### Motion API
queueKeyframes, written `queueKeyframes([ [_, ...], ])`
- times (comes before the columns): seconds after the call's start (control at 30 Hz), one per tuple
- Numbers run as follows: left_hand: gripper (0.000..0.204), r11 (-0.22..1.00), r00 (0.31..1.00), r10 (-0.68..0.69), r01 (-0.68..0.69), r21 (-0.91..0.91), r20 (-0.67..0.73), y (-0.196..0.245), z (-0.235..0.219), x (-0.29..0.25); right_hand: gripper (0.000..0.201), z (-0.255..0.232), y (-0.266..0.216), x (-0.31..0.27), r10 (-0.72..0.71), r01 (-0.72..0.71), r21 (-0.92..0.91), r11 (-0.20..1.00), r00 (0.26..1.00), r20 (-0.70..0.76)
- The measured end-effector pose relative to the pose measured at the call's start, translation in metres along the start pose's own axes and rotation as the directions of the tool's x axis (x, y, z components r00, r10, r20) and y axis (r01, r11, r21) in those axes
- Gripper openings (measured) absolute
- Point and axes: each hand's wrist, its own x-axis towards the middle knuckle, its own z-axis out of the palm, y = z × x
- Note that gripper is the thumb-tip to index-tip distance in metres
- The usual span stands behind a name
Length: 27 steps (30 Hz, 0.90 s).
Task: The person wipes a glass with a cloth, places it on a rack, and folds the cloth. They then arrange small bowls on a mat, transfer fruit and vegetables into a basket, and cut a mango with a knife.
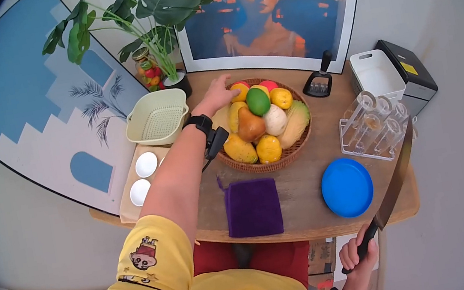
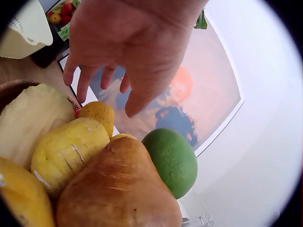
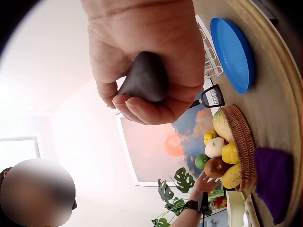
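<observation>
My left hand (image 1: 217, 96) reaches over the back left rim of a wicker basket (image 1: 269, 166) heaped with fruit. Its fingers are spread and hold nothing; in the left wrist view they hover above a small yellow fruit (image 2: 98, 113). Near them lie a green mango (image 1: 258, 100), a brown pear-shaped fruit (image 1: 250, 124) and a pale round fruit (image 1: 275, 120). On the other side, my right hand (image 1: 359, 253) grips the black handle (image 3: 146, 78) of a large knife. Its long blade (image 1: 395, 180) points up and away, past the table's right front edge.
A purple cloth (image 1: 253, 208) and a blue plate (image 1: 347, 187) lie before the basket. Upside-down glasses stand in a white rack (image 1: 366, 151) beside the blade. Left are a green colander (image 1: 158, 118) and white cups (image 1: 146, 164). A black-handled utensil (image 1: 317, 84) stands behind.
</observation>
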Motion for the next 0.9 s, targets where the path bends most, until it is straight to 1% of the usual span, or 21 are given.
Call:
queueKeyframes([
  [0.03,0.066,0.999,0.999,-0.032,0.032,-0.001,-0.006,-0.001,0.007,0.006,0.035,-0.002,0.000,-0.001,0.002,-0.002,-0.005,1.000,1.000,-0.006],
  [0.1,0.064,0.999,0.999,-0.040,0.040,-0.002,-0.009,-0.006,0.017,0.016,0.035,-0.006,-0.002,-0.002,0.004,-0.005,-0.017,1.000,1.000,-0.011],
  [0.17,0.063,0.999,0.999,-0.051,0.051,-0.001,-0.006,-0.010,0.023,0.024,0.036,-0.009,-0.003,-0.002,0.033,-0.035,-0.044,0.998,0.998,-0.053],
  [0.23,0.062,0.994,0.995,-0.103,0.103,0.041,0.006,-0.012,0.026,0.030,0.035,-0.014,-0.004,-0.001,0.038,-0.041,-0.043,0.998,0.997,-0.067],
  [0.37,0.061,0.995,0.996,-0.076,0.073,0.072,0.036,-0.018,0.031,0.032,0.038,-0.013,-0.010,0.006,0.042,-0.045,-0.022,0.999,0.993,-0.111],
  [0.4,0.062,0.995,0.993,-0.102,0.102,0.003,0.068,-0.020,0.031,0.033,0.038,-0.013,-0.009,0.009,0.044,-0.046,-0.020,0.999,0.993,-0.113],
  [0.43,0.063,0.989,0.987,-0.124,0.131,-0.066,0.100,-0.021,0.031,0.034,0.036,-0.014,-0.008,0.012,0.025,-0.028,-0.031,0.999,0.996,-0.085],
  [0.47,0.063,0.989,0.987,-0.125,0.132,-0.066,0.101,-0.021,0.029,0.034,0.035,-0.013,-0.008,0.014,0.008,-0.010,-0.043,0.999,0.998,-0.057],
  [0.53,0.064,0.964,0.981,-0.169,0.185,-0.191,0.098,-0.019,0.024,0.033,0.035,-0.009,-0.009,0.017,0.005,-0.008,-0.035,0.999,0.997,-0.072],
  [0.57,0.064,0.964,0.981,-0.170,0.186,-0.191,0.099,-0.021,0.025,0.034,0.035,-0.007,-0.009,0.017,0.003,-0.005,-0.026,1.000,0.996,-0.086],
  [0.63,0.063,0.930,0.971,-0.224,0.240,-0.279,0.086,-0.025,0.023,0.035,0.036,-0.006,-0.008,0.018,-0.003,0.001,-0.018,1.000,0.997,-0.078],
  [0.67,0.063,0.929,0.971,-0.225,0.239,-0.281,0.083,-0.025,0.021,0.034,0.036,-0.005,-0.008,0.019,-0.009,0.009,-0.011,1.000,0.998,-0.069],
  [0.7,0.063,0.943,0.973,-0.217,0.229,-0.240,0.077,-0.024,0.018,0.033,0.036,-0.005,-0.007,0.019,-0.009,0.009,-0.013,1.000,0.998,-0.065],
  [0.73,0.064,0.955,0.975,-0.210,0.220,-0.197,0.072,-0.023,0.017,0.031,0.036,-0.004,-0.006,0.018,-0.002,0.001,-0.011,1.000,0.996,-0.086],
  [0.77,0.064,0.954,0.975,-0.212,0.222,-0.199,0.072,-0.026,0.016,0.032,0.036,-0.004,-0.005,0.017,0.006,-0.007,-0.009,1.000,0.994,-0.108],
  [0.83,0.062,0.885,0.979,-0.203,0.184,-0.428,0.000,-0.035,0.014,0.030,0.036,-0.002,-0.003,0.016,0.012,-0.013,-0.003,1.000,0.993,-0.122],
  [0.87,0.062,0.884,0.979,-0.204,0.184,-0.430,0.000,-0.031,0.007,0.025,0.036,-0.002,-0.003,0.015,0.014,-0.013,0.004,1.000,0.991,-0.132],
  [0.9,0.061,0.738,0.969,-0.246,0.199,-0.645,0.018,-0.021,-0.004,0.014,0.036,0.000,-0.004,0.015,0.014,-0.014,0.000,1.000,0.991,-0.130],
])
